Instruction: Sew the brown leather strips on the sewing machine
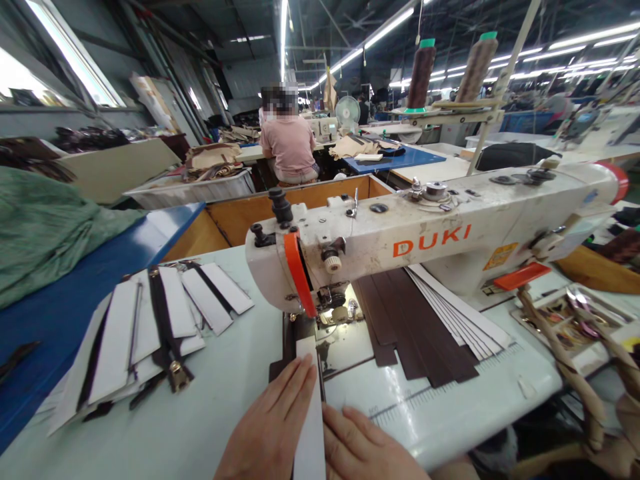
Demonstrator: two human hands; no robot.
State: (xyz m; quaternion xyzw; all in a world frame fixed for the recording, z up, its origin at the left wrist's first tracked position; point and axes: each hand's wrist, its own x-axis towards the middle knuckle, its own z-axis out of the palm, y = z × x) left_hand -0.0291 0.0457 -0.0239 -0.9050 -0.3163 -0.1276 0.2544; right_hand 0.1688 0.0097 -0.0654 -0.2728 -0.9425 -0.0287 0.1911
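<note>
1. From the head view, we see the person's left hand lying flat, its fingers straight and open, pressed along the left edge of a long white strip. They do not curl around it.
2. We see the right hand open and flat on the other side, its fingers extended and touching the strip's right edge, so the strip lies between the two hands.
3. We find the strip on the pale green sewing table, running away from us, its far end just in front of the metal presser foot of a white DUKI sewing machine.
4. To the right of the machine's needle area, we note overlapping dark brown strips and a fanned stack of white strips; farther right sits a tray of small metal parts.
5. To the left, we see white panels with dark zipper tape and a brass slider, fanned on the table, near a blue-topped bench holding crumpled green cloth.
6. Beyond, we see an orange wooden bin, two brown thread cones on a stand, and a seated co-worker in a pink shirt, back towards us.
</note>
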